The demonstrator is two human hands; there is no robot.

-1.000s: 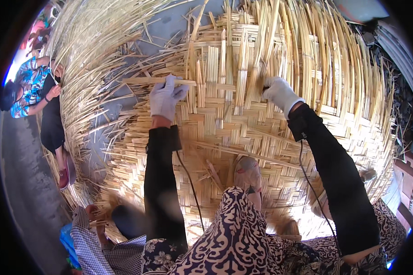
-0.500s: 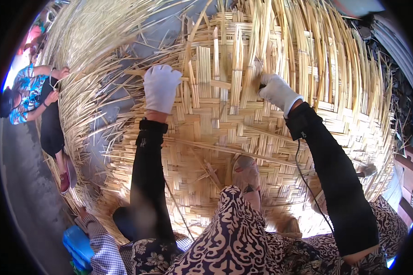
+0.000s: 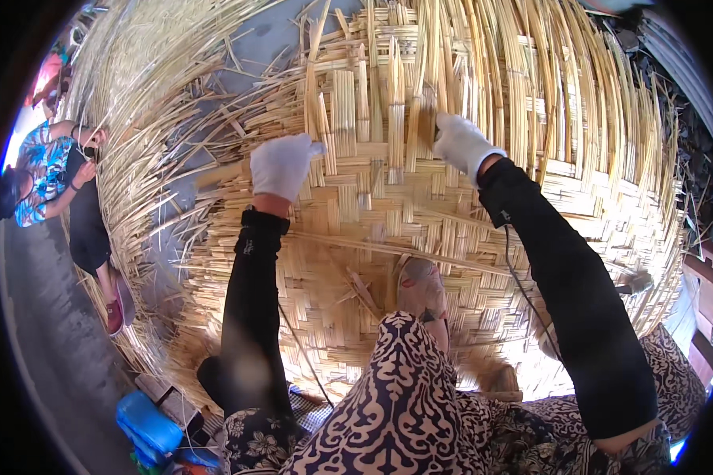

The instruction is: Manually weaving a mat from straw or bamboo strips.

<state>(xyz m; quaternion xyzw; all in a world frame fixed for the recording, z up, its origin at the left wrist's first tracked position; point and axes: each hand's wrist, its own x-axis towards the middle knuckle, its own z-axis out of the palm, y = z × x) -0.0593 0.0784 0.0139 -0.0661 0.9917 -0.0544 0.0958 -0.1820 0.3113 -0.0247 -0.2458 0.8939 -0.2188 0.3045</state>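
A large woven reed mat (image 3: 348, 214) spreads beneath me, its far strips still loose and standing apart. My left hand (image 3: 281, 165), in a white glove, is closed just above the weave at the left. A flat reed strip (image 3: 220, 174) sticks out from its left side, blurred; the fingers hide the rest of it. My right hand (image 3: 463, 145), also gloved in white, is closed at the lengthwise strips. Its fingertips meet the edge of a blurred upright reed strip (image 3: 421, 125); the exact grip is partly hidden.
Long loose reeds (image 3: 139, 87) fan out at the left. Beyond them a person in a blue patterned top (image 3: 43, 170) sits handling something thin. A foot (image 3: 421, 289) rests on the mat before my patterned skirt (image 3: 396, 388). A blue object (image 3: 149, 423) lies lower left.
My left hand has lowered slightly, and the crosswise strip no longer shows to its right. My right hand has shifted a little left. Another person's checked sleeve has left the lower left.
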